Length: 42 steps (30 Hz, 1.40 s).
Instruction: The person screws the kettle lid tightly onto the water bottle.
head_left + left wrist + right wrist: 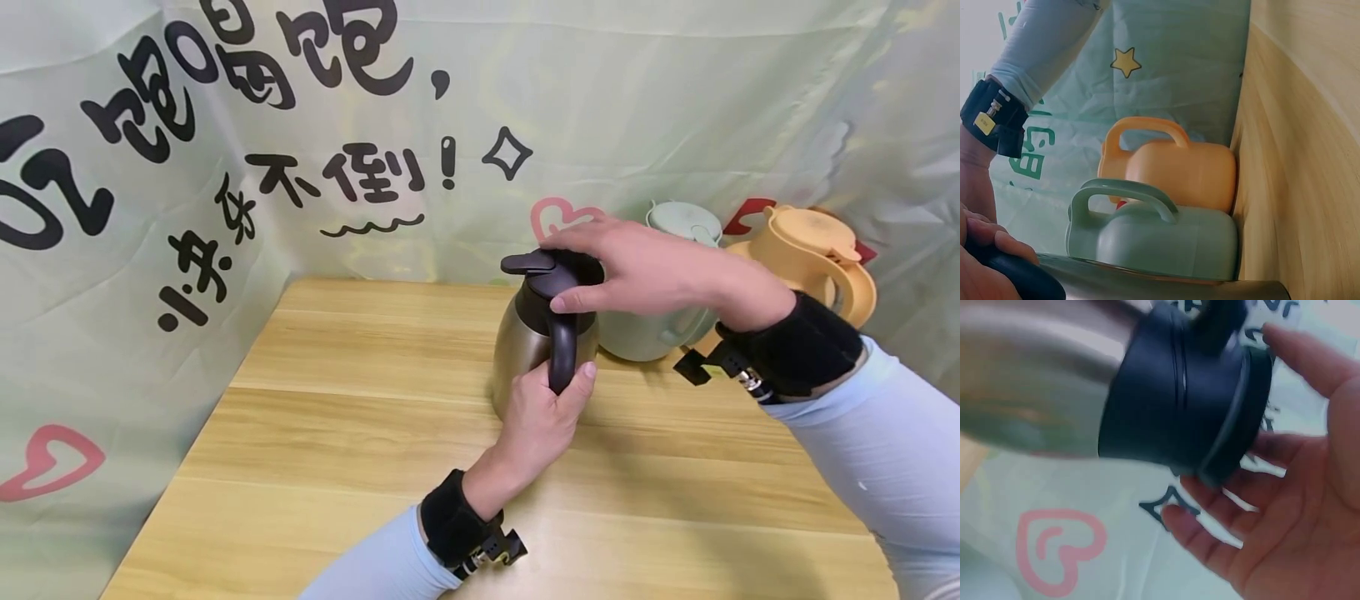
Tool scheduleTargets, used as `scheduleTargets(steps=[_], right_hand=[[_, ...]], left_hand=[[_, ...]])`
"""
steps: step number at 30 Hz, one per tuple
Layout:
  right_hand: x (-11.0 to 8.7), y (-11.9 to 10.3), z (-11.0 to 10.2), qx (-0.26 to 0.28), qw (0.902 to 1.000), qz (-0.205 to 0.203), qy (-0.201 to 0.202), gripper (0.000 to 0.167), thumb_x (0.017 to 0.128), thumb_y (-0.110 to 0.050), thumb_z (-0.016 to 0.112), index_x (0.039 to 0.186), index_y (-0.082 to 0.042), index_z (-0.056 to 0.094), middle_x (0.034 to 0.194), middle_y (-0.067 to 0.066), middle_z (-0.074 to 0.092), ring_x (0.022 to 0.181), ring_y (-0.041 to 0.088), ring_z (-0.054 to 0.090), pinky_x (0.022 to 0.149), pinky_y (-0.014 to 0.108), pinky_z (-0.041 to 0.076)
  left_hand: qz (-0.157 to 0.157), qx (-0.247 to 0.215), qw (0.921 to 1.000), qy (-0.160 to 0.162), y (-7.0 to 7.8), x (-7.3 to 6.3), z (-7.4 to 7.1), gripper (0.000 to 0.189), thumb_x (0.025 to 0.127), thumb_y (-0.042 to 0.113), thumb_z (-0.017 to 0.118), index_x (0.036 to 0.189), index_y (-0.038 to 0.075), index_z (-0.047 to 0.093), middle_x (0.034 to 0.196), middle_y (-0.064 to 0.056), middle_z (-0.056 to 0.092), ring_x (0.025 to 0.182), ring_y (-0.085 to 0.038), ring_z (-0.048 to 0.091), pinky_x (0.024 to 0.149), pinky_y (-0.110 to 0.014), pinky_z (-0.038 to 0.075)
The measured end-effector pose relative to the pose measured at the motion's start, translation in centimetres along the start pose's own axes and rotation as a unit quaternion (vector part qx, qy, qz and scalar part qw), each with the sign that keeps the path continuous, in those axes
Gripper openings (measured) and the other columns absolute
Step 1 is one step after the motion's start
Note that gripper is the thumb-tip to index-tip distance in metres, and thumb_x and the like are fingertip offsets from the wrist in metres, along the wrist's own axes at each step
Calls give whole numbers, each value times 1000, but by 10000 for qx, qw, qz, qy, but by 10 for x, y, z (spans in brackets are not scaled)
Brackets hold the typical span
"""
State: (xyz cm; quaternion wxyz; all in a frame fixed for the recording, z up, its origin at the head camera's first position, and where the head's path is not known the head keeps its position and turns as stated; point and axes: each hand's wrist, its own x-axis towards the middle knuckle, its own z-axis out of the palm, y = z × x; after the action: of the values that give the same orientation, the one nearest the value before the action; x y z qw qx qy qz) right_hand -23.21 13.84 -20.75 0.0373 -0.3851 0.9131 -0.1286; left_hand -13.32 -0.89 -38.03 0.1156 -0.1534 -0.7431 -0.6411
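A stainless-steel thermal jug [508, 367] with a black lid [550, 285] stands upright on the wooden table. My left hand [542, 421] grips the lower part of its black handle [562, 354]; the left wrist view shows fingers wrapped about that handle [1029, 278]. Over the lid reaches my right hand [652, 265], thumb and fingers spread to either side of it. Seen from the right wrist, the fingers bend loosely around the lid [1235, 419], with a gap before the palm. Whether any fingertip touches the lid, I cannot tell.
Right behind the steel jug stand a pale green jug [636, 340] and an orange jug [806, 237], close together near the back cloth. That printed cloth [465, 100] hangs along the table's back and left edges. Bare wood [337, 433] spreads to the left.
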Motion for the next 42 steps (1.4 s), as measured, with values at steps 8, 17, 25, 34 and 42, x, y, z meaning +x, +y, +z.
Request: scheduleTargets(steps=[8, 17, 25, 34, 42], right_hand=[[2, 5, 10, -166, 9970, 27, 753, 60, 88, -47, 85, 132, -9, 71, 126, 6, 72, 124, 27, 60, 99, 46, 49], [5, -17, 51, -1851, 9390, 592, 2836, 67, 89, -65, 71, 81, 0, 58, 78, 15, 61, 64, 39, 56, 60, 48, 46], [-3, -21, 28, -510, 9836, 1132, 1308, 72, 92, -68, 69, 124, -4, 65, 125, 10, 63, 108, 33, 60, 90, 49, 47], [-9, 2, 13, 303, 9967, 525, 548, 77, 92, -47, 81, 154, -9, 53, 139, 17, 64, 106, 28, 64, 98, 47, 48], [-4, -3, 31, 639, 9851, 755, 1410, 67, 85, -41, 89, 134, -5, 62, 140, 9, 63, 123, 30, 59, 101, 44, 46]], left_hand=[[-102, 56, 9999, 23, 2, -1, 1, 47, 105, 43, 63, 70, 14, 52, 57, 10, 40, 50, -2, 38, 48, -23, 34], [-7, 107, 9998, 156, 3, -1, 1, 44, 105, 36, 64, 70, 12, 51, 58, 10, 39, 51, -2, 37, 48, -22, 32], [-11, 142, 9998, 134, 1, -1, 1, 46, 105, 41, 63, 70, 14, 52, 58, 10, 40, 51, -3, 38, 49, -23, 34], [-9, 142, 9998, 122, 0, -1, 1, 48, 104, 42, 63, 68, 14, 51, 56, 10, 40, 50, -2, 38, 47, -22, 34], [75, 102, 9998, 168, -1, -1, 2, 46, 105, 41, 64, 69, 13, 52, 57, 10, 39, 50, -2, 37, 47, -22, 33]])
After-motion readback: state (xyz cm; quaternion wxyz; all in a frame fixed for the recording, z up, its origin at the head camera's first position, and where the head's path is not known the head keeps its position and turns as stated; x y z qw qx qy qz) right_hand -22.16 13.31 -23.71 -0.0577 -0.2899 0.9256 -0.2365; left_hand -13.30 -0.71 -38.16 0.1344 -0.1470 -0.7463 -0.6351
